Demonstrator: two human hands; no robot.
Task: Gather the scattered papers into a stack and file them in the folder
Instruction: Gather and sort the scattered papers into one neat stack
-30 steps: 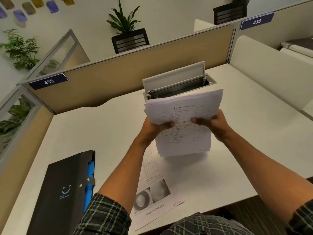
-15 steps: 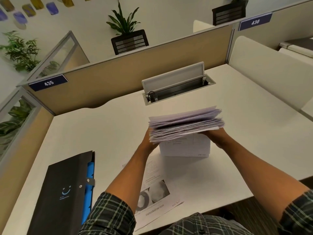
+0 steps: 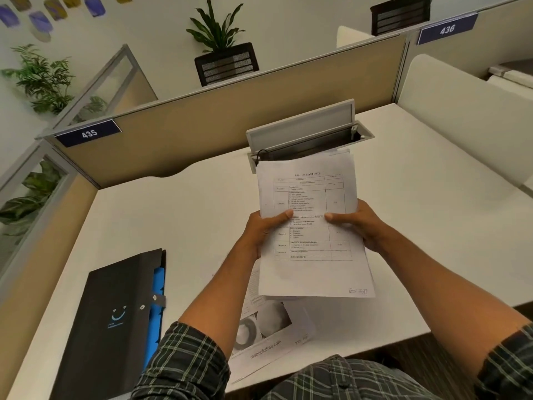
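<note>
White printed paper stack [image 3: 310, 226] pinched by both hands [image 3: 266, 229] [image 3: 357, 226]; we advise squaring edges before black folder [image 3: 115, 321] at eight o'clock.

One paper stack [image 3: 314, 272] is held up, its sheets too many to be counted. Two hands [image 3: 266, 230] [image 3: 362, 226] are seen, one folder [image 3: 109, 321], at least one loose sheet [image 3: 268, 336] on one desk [image 3: 178, 215], three plants [image 3: 216, 30], two number plates [image 3: 89, 133].
</note>
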